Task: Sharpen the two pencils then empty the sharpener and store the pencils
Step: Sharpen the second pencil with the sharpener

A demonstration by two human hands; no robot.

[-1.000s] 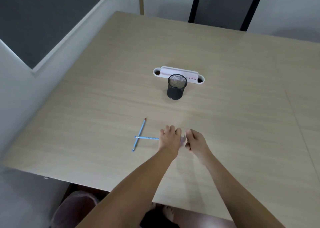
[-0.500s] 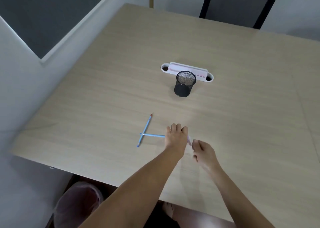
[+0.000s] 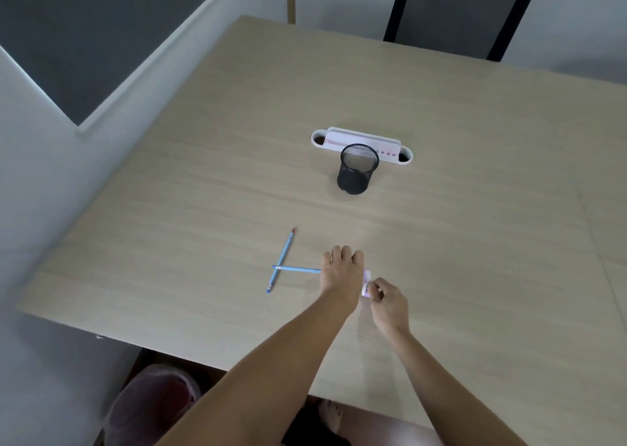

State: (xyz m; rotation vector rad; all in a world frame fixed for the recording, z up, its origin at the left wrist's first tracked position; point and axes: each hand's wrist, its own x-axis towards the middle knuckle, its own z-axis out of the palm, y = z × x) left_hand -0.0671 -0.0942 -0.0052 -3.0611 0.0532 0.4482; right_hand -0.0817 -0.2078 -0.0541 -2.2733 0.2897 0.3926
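The left hand [image 3: 342, 272] is closed, knuckles up, over one end of a blue pencil [image 3: 298, 269] whose free end runs out toward nine o'clock. Just at its four o'clock, the right hand [image 3: 386, 301] pinches a small pale pink sharpener [image 3: 366, 282] between fingertips; most of the sharpener is hidden between the two hands, so its shape is unclear. A second blue pencil [image 3: 281, 262] lies on the table [image 3: 475, 242], crossing the first near its free end. At twelve o'clock stand a black mesh cup [image 3: 356, 170] and, touching behind it, a white holder [image 3: 363, 145]; its pink marks are too small to read.
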